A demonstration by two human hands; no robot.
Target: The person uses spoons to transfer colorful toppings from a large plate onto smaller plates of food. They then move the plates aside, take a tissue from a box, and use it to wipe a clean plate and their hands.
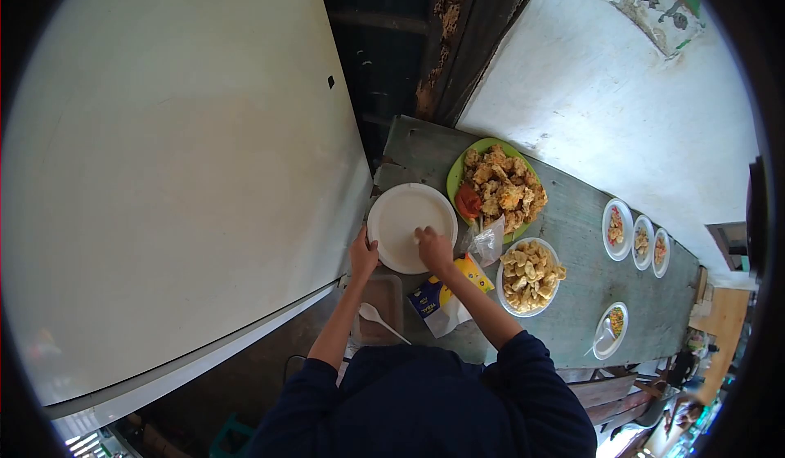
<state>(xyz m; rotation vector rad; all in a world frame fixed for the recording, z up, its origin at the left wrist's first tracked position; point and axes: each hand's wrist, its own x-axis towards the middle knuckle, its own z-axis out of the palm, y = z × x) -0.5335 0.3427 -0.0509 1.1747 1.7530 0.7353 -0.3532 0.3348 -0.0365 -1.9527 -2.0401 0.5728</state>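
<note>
A round white plate (401, 213) lies at the near left end of the table. My left hand (362, 255) grips its lower left rim, thumb toward the plate. Over the plate's right part is my right hand (434, 250), its fingers bunched together against the surface; a small pale bit shows at the fingertips, too small to name. Below my right forearm lies a blue and yellow tissue pack (433, 298) with white at its lower end. A clear plastic bag (488, 241) sits just right of my right hand.
A green plate (452, 181) holds fried pieces and a red sauce packet. Beside it, a white plate (528, 313) carries pale fried food. A plastic container (392, 290) with a white spoon (372, 314) stands near my body. Several small served plates (609, 253) stand farther right; a refrigerator (188, 172) fills the left.
</note>
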